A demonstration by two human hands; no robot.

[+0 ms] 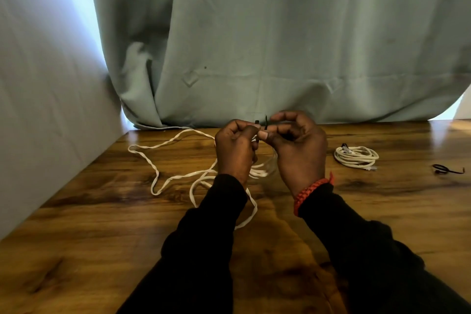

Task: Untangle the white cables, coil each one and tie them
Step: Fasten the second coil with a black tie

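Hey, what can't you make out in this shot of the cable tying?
Head view only:
- Black tie: mostly hidden by both hands' fingers.
- Loose cable: coils covered by left hand and right hand.
- Coiled cable: its tie too small to confirm.

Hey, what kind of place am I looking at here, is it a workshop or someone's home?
Probably a room in a home, not a workshop. A glossy wooden table stands against a pale green curtain with daylight at its edges. Only white cables, one coiled bundle and a black tie lie there; no tools show.
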